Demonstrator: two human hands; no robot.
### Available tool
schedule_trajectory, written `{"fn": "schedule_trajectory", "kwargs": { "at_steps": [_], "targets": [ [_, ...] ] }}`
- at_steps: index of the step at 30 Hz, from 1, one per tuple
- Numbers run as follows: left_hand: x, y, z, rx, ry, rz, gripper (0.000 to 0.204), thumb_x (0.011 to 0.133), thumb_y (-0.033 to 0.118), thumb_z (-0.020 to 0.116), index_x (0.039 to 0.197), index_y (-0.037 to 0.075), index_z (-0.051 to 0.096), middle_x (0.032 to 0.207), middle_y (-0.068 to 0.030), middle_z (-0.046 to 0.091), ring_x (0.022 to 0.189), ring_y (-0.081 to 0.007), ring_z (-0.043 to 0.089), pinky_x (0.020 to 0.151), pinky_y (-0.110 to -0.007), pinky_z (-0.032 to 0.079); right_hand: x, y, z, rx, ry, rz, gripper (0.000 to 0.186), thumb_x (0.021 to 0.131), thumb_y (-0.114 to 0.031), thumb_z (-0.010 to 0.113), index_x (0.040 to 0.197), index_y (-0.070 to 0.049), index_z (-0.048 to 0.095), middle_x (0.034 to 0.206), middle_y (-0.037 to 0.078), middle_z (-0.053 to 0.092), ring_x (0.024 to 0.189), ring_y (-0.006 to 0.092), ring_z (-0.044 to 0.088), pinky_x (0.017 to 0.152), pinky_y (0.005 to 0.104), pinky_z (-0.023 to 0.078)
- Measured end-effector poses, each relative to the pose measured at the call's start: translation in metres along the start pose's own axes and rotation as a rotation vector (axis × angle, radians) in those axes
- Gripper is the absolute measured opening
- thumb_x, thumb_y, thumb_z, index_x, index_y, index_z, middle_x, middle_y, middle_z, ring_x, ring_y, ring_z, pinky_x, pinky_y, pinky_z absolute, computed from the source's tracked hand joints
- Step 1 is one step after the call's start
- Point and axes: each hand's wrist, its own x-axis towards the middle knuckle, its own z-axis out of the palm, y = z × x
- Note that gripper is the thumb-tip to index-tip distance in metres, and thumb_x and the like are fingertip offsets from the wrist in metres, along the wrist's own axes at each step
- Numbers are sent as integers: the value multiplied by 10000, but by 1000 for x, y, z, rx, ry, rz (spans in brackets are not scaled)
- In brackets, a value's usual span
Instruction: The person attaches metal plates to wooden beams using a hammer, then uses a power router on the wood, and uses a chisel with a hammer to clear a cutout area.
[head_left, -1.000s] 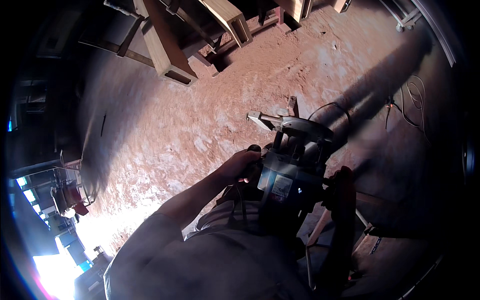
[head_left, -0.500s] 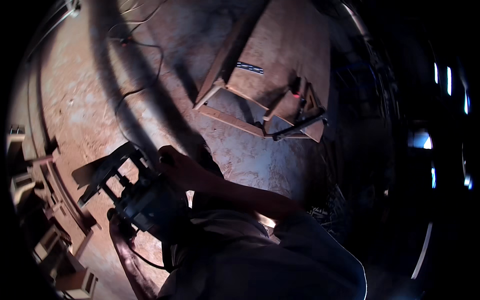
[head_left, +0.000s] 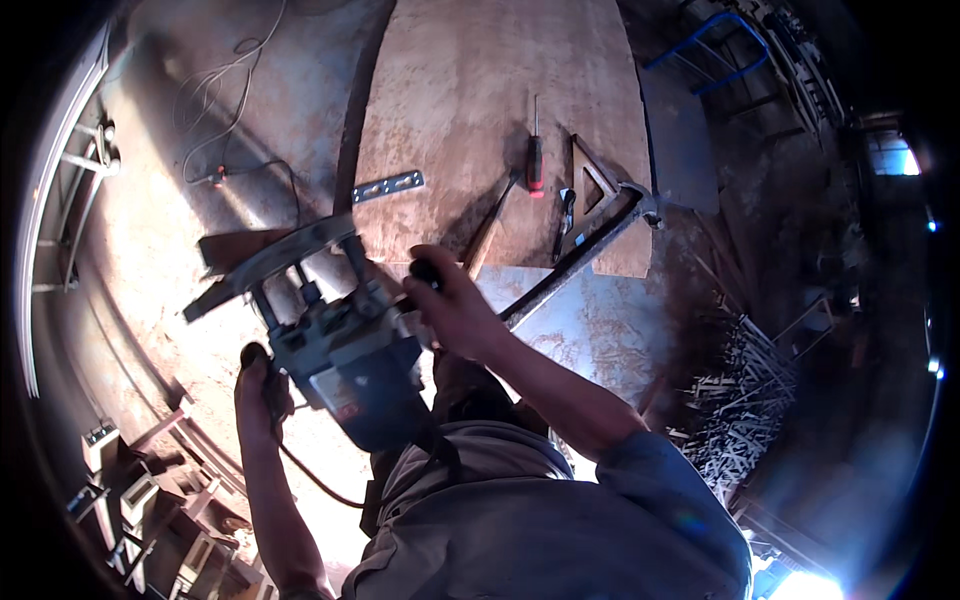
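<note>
A dark plunge router (head_left: 365, 385) hangs tilted in front of my body, its motor end toward me and its flat base (head_left: 270, 262) facing away to the upper left. My left hand (head_left: 262, 392) is closed round the side knob at its left. On the other side my right hand (head_left: 455, 308) grips the black knob (head_left: 427, 273). A power cord (head_left: 318, 482) curves below the router toward my clothes. Just beyond my right hand lies a wooden worktop (head_left: 490, 110), with a chisel-like tool with a wooden handle (head_left: 485, 240) near its edge.
On the worktop lie a perforated metal plate (head_left: 388, 186), a red-and-black screwdriver (head_left: 535, 168), a wooden triangle (head_left: 597, 180) and a long dark bar (head_left: 575, 262). A cable (head_left: 240, 110) trails across the floor. Wooden pieces (head_left: 140, 500) stand lower left; scrap sticks (head_left: 740, 400) are heaped right.
The view has turned and brightened. Both hands have carried the router slightly up and to the right in the picture, still gripping it; more of the worktop and its tools now shows.
</note>
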Motion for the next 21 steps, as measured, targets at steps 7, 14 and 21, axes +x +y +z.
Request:
{"fn": "schedule_trajectory", "kwargs": {
  "at_steps": [7, 14, 21],
  "targets": [
    [97, 77, 110, 397, -134, -71, 306, 911, 346, 558, 1029, 65, 546, 650, -52, 585, 403, -124, 537, 334, -240, 403, 26, -28, -75, 220, 198, 97, 430, 975, -205, 583, 1354, -57, 443, 977, 47, 562, 758, 87, 554, 625, 251, 484],
    [199, 140, 186, 688, -323, -41, 321, 897, 409, 598, 901, 88, 612, 641, -17, 592, 425, -120, 534, 372, -251, 405, 80, -19, -81, 292, 447, -153, 448, 983, -237, 544, 1324, 7, 389, 989, 119, 565, 703, 139, 569, 596, 293, 485],
    [307, 174, 275, 918, -439, -31, 432, 883, 525, 597, 1030, 119, 612, 727, 23, 585, 556, -94, 582, 405, -229, 426, 158, -28, -112, 327, 637, -37, 426, 967, -260, 561, 1308, -30, 449, 909, 90, 601, 680, 126, 585, 502, 276, 502]
  ]
}}
